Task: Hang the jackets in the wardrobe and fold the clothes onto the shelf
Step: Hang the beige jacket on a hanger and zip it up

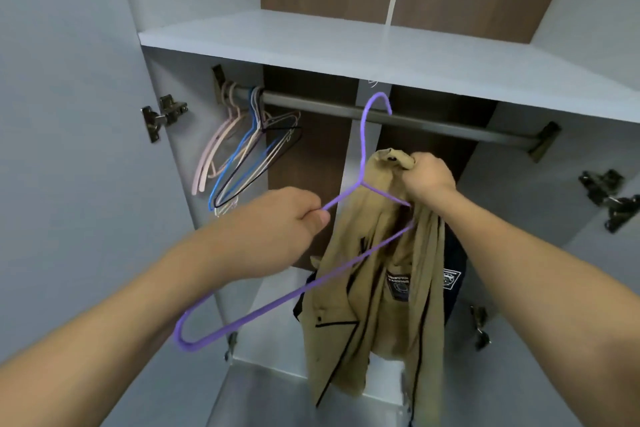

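A tan jacket (377, 291) with black trim hangs bunched from my right hand (427, 177), which grips it at the collar in front of the wardrobe. My left hand (287, 222) pinches the left shoulder wire of a purple hanger (277, 302). The hanger's right end disappears inside the jacket's opening below my right hand. Its hook points up, just in front of the grey rail (433, 121) and apart from it. A white shelf (311, 42) runs above the rail.
Several bare hangers (242, 156), pink, blue, black and white, hang bunched at the rail's left end. Open wardrobe doors with metal hinges (162, 114) flank both sides. A dark garment (453, 274) shows behind the jacket. The wardrobe floor (266, 315) lies below.
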